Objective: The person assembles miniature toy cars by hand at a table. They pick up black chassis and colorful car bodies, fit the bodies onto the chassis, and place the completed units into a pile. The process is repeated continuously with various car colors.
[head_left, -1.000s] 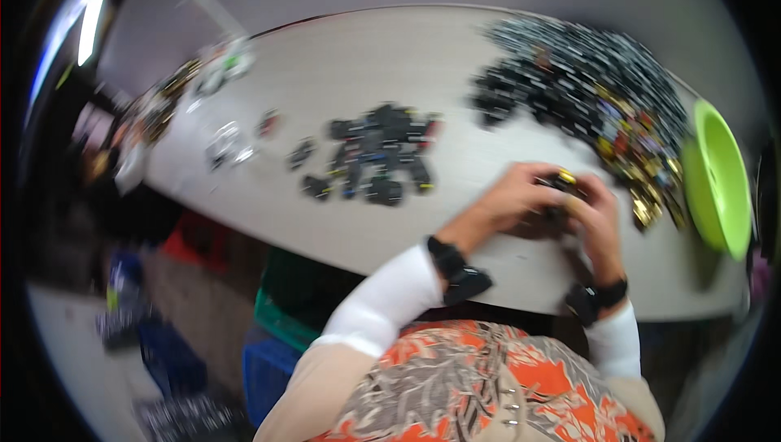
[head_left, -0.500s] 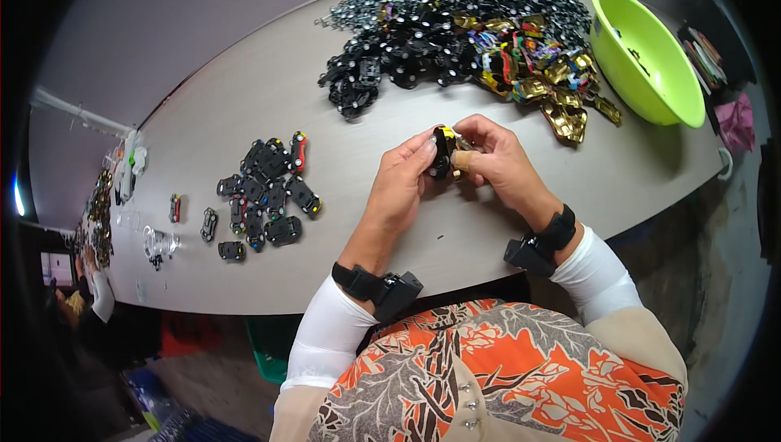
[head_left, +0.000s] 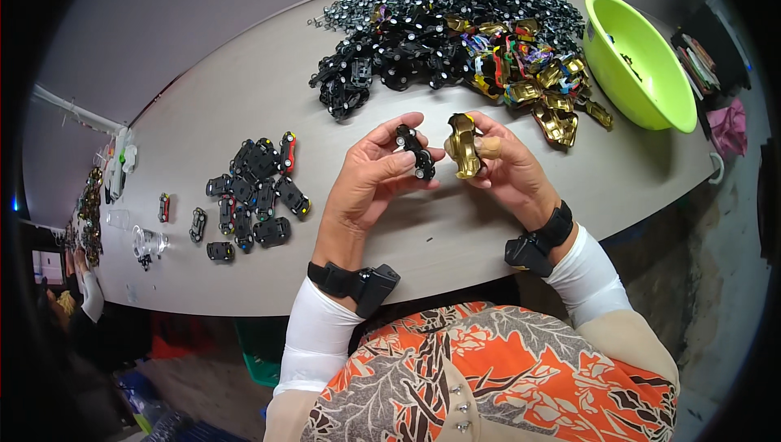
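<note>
My left hand holds a small black toy-car chassis with wheels between thumb and fingers. A gold toy-car body shell is gripped in my right hand, just right of the chassis; the two parts are slightly apart. Both hands hover over the grey table near its front edge. Behind them lies a large heap of black chassis parts and a pile of gold and coloured shells.
A lime-green bowl stands at the right end of the table. A cluster of assembled small cars lies to the left, with a few loose ones and clear plastic pieces farther left. Another person's sleeve shows at the far left.
The camera view swung and steadied over the table. The chassis and gold shell, held together half a second ago, are now apart, one in each hand.
</note>
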A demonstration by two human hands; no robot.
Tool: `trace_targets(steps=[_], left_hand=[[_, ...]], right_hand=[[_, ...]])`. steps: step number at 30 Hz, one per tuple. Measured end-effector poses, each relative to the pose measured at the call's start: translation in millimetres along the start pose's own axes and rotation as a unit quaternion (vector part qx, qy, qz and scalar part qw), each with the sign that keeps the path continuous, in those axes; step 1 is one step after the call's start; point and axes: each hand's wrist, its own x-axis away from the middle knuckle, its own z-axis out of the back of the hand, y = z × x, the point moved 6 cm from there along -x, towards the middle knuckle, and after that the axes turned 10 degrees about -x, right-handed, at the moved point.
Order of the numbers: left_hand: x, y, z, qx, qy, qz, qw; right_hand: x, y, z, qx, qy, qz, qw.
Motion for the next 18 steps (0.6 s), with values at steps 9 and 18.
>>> trace_targets(steps=[9,18], left_hand=[[-1,-7,-2,0.034,0.012,-0.003,0.999],[-2,-9,-6,0.038,0.026,-0.003,0.999]], right_hand=[[6,-5,-11,0.129,0.034,0.122,0.984],[12,-10,-12,0.264,0.046,0.200,0.942]])
